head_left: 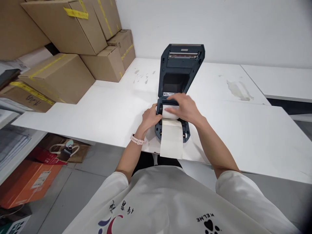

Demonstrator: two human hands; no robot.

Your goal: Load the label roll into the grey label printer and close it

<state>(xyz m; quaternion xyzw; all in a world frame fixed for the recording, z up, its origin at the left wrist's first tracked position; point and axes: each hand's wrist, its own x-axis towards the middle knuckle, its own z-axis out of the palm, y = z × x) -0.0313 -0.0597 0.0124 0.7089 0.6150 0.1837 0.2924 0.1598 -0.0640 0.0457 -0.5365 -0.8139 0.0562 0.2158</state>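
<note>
A dark grey label printer (179, 70) stands on the white table (104, 110) with its lid swung up and back. A white paper roll (168, 112) lies in its open bay, and a strip of the paper (171, 139) hangs out over the table's front edge. My right hand (184, 107) rests on top of the roll, fingers curved over it. My left hand (151, 117) grips the printer's left side beside the roll's end; a pale watch strap is on that wrist.
Several cardboard boxes (60, 76) with yellow tape are piled at the table's left and back left. An orange box (26, 183) and a bag (65, 149) sit on the floor under the table's left. A second white table (280, 81) adjoins at the right.
</note>
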